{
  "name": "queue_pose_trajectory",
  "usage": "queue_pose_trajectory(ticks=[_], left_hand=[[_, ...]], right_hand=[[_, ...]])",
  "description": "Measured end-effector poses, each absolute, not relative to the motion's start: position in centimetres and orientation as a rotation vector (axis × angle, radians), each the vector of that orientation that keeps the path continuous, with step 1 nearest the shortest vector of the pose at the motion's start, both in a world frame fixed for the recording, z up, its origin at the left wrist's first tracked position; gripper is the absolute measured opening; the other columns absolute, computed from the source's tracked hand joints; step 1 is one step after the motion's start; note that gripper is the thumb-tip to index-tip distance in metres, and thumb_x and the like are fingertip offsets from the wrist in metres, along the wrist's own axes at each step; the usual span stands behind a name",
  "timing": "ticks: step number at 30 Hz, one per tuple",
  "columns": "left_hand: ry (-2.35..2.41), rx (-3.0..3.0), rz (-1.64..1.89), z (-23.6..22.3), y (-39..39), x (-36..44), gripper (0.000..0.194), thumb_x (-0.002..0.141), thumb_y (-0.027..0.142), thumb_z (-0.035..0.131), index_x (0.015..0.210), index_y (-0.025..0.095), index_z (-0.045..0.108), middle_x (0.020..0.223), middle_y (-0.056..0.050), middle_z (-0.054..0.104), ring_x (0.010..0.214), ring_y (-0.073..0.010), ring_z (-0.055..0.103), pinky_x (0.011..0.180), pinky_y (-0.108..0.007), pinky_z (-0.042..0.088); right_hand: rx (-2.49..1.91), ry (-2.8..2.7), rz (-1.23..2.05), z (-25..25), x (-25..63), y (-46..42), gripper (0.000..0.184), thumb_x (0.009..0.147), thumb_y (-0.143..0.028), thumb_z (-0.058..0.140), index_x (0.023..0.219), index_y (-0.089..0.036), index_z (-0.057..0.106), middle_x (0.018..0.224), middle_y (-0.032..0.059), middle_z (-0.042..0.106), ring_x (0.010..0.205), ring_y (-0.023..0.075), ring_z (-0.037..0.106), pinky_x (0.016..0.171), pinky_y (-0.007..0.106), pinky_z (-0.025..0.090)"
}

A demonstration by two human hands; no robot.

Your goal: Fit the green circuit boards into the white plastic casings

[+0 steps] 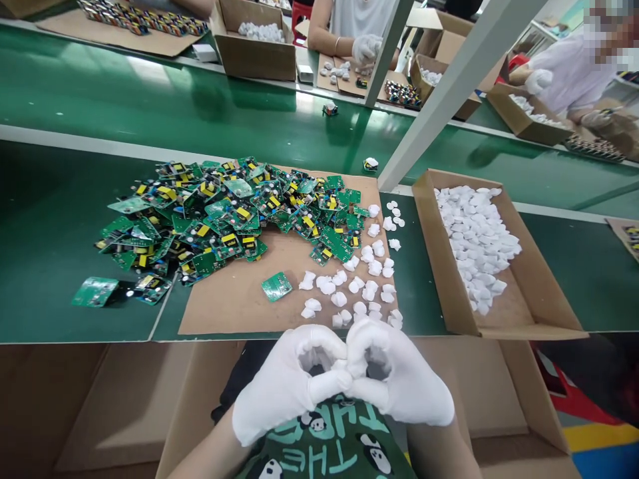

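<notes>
White pieces [370,291] lie just beyond the left hand [284,389] and right hand [412,382].
Their fingertips meet; I cannot tell whether they grip anything. The pieces rest on cardboard [224,307] atop the green bench [50,206], beside heaped circuit boards [229,216]; a co-worker [357,23] is opposite.

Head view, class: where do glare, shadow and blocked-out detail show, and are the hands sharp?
Head view: glare streaks the green belt; shadow darkens the cardboard, lower left; square pixel blocks hide a patch, upper right; the left hand and right hand look reasonably sharp.
</notes>
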State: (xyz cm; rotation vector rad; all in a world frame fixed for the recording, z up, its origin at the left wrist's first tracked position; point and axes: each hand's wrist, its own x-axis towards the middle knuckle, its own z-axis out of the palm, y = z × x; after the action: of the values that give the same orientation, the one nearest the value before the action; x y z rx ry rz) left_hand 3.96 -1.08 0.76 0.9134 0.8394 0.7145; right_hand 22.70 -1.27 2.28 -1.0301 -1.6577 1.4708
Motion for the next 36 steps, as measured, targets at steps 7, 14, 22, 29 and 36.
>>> queue_pose_trajectory(ticks=[7, 14, 22, 29, 36], left_hand=[[1.12, 0.937, 0.84, 1.2, -1.0, 2.8, 0.017, 0.08, 0.028, 0.075, 0.071, 0.018, 0.066, 0.068, -0.002, 0.066, 0.059, -0.0128, 0.056, 0.057, -0.024, 0.047], [1.715, 1.687, 1.006, -3.1, -0.6, -0.9, 0.018, 0.086, 0.022, 0.068, 0.101, 0.028, 0.077, 0.106, -0.008, 0.074, 0.091, -0.0237, 0.068, 0.086, -0.036, 0.052], [1.89, 2.102, 0.912, -4.3, -0.2, -1.4, 0.034, 0.087, 0.027, 0.068, 0.121, 0.027, 0.069, 0.111, -0.012, 0.067, 0.093, -0.0268, 0.065, 0.087, -0.041, 0.05], [1.662, 2.131, 0.622, -2.0, 4.8, -2.3, 0.038, 0.087, 0.029, 0.062, 0.124, 0.023, 0.068, 0.133, -0.012, 0.064, 0.117, -0.0348, 0.061, 0.1, -0.045, 0.045], [1.548, 2.316, 0.302, -0.8, 7.4, -2.7, 0.035, 0.084, 0.029, 0.063, 0.116, 0.021, 0.072, 0.107, -0.012, 0.075, 0.092, -0.0323, 0.069, 0.078, -0.039, 0.05]], right_hand=[[-1.171, -1.03, 1.554, 2.4, 24.5, -1.1, 0.022, 0.084, -0.023, 0.076, 0.085, -0.023, 0.054, 0.073, -0.0035, 0.059, 0.051, 0.0096, 0.052, 0.046, 0.022, 0.04], [-1.294, -0.97, 1.377, 1.1, 25.4, -1.0, 0.021, 0.089, -0.031, 0.074, 0.108, -0.026, 0.069, 0.08, 0.001, 0.067, 0.06, 0.0124, 0.058, 0.057, 0.027, 0.052], [-1.234, -0.855, 1.345, 0.5, 27.1, -1.7, 0.043, 0.081, -0.034, 0.083, 0.122, -0.034, 0.07, 0.083, 0.0023, 0.068, 0.059, 0.0128, 0.056, 0.053, 0.026, 0.053], [-1.197, -0.835, 1.364, -0.3, 27.9, -2.1, 0.038, 0.073, -0.039, 0.088, 0.109, -0.034, 0.076, 0.085, 0.0031, 0.07, 0.072, 0.0169, 0.063, 0.063, 0.031, 0.059], [-1.168, -0.95, 1.277, 0.1, 28.4, -2.6, 0.011, 0.085, -0.04, 0.076, 0.091, -0.03, 0.075, 0.07, 0.0014, 0.064, 0.056, 0.0156, 0.054, 0.046, 0.029, 0.047]])
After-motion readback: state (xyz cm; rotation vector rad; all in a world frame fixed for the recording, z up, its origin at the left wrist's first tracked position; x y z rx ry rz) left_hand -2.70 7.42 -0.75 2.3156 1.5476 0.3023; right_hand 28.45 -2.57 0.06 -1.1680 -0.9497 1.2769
